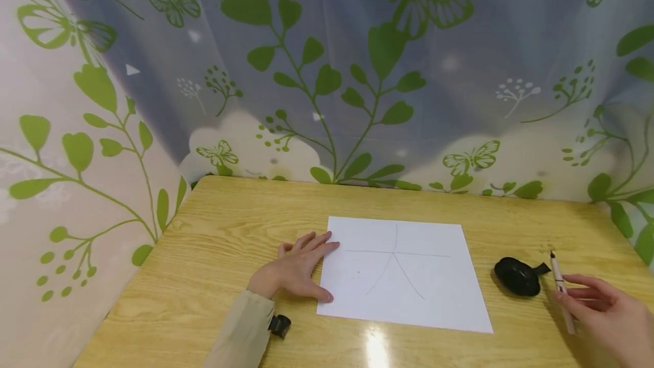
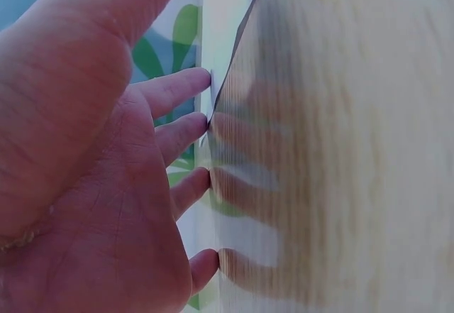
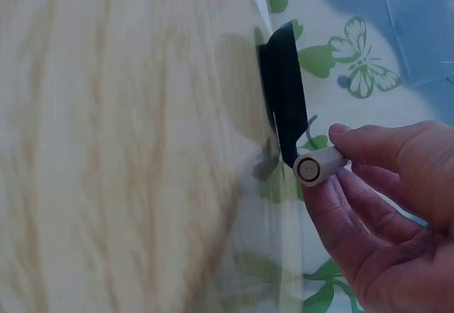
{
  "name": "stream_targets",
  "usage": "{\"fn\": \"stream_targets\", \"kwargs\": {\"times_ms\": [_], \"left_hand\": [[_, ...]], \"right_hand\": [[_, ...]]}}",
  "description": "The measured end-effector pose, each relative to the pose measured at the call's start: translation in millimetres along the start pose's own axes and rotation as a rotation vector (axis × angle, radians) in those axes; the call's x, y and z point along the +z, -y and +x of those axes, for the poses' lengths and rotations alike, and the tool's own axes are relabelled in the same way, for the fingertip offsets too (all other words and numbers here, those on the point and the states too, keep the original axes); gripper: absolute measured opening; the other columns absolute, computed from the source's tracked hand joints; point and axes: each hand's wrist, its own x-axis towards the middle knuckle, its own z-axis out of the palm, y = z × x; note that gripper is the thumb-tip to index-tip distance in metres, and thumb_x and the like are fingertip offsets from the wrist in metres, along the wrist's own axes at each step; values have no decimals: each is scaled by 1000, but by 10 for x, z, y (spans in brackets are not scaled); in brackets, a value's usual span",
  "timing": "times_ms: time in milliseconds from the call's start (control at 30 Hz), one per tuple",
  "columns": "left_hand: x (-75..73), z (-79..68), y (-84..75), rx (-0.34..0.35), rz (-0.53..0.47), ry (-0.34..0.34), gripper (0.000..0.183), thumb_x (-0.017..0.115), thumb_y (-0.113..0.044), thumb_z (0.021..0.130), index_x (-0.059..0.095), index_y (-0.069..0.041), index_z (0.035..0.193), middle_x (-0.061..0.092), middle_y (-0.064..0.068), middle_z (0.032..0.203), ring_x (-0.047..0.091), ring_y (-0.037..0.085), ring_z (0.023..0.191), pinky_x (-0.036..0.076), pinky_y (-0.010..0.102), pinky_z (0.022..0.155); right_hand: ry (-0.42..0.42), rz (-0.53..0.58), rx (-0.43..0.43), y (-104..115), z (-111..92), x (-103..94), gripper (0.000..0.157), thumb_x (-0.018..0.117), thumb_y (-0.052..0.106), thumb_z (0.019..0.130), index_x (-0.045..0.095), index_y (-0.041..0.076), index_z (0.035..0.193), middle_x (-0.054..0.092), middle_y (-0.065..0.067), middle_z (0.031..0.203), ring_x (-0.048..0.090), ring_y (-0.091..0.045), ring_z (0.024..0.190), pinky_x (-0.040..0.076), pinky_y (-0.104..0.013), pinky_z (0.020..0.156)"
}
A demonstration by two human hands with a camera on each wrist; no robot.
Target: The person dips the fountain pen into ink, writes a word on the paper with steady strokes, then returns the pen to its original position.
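Observation:
A white sheet of paper [image 1: 444,294] lies on the table, with thin dark lines meeting near its middle. My left hand [image 1: 298,268] rests at its left edge, fingers spread; the fingertips [image 2: 191,79] touch the paper and tabletop in the left wrist view. At the right, my right hand [image 1: 608,308] pinches a pale pen [image 1: 558,280] between thumb and fingers, its dark tip pointing away from me. The pen's round back end [image 3: 309,169] faces the right wrist camera. Just left of the pen sits a small black dish [image 1: 517,276] with a short spout-like handle.
The wood-grain table [image 1: 230,226] ends at a curtain [image 1: 317,146] with green leaves and butterflies, which hangs behind and on the left side. Small dark specks [image 1: 546,249] mark the tabletop near the pen tip. A black strap piece [image 1: 279,326] sits at my left cuff.

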Motion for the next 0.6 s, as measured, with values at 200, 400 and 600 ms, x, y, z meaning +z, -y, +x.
{"fn": "stream_targets", "kwargs": {"times_ms": [200, 400, 600], "left_hand": [[8, -4, -12, 3, -10, 5, 101, 82, -56, 78, 30, -31, 161, 10, -6, 174, 9, 31, 161, 21, 67, 110], [11, -13, -9, 7, -13, 11, 101, 81, -56, 79, 28, -31, 162, 10, -7, 174, 9, 31, 161, 20, 67, 111], [4, -15, -10, 5, 1, 10, 101, 80, -56, 80, 26, -30, 162, 9, -8, 174, 10, 29, 161, 21, 67, 110]], "right_hand": [[50, -106, -20, -64, 58, -30, 45, 75, 22, 94, 62, -8, 126, 73, -29, 98, 69, -18, 69, 52, -23, 51], [90, -188, -107, -32, 60, -45, 42, 76, 19, 93, 64, -9, 122, 74, -24, 92, 72, -25, 70, 51, -25, 51], [82, -246, -176, -24, 95, -38, 38, 77, 18, 91, 67, -8, 117, 75, -23, 91, 70, -20, 66, 50, -27, 52]]}}
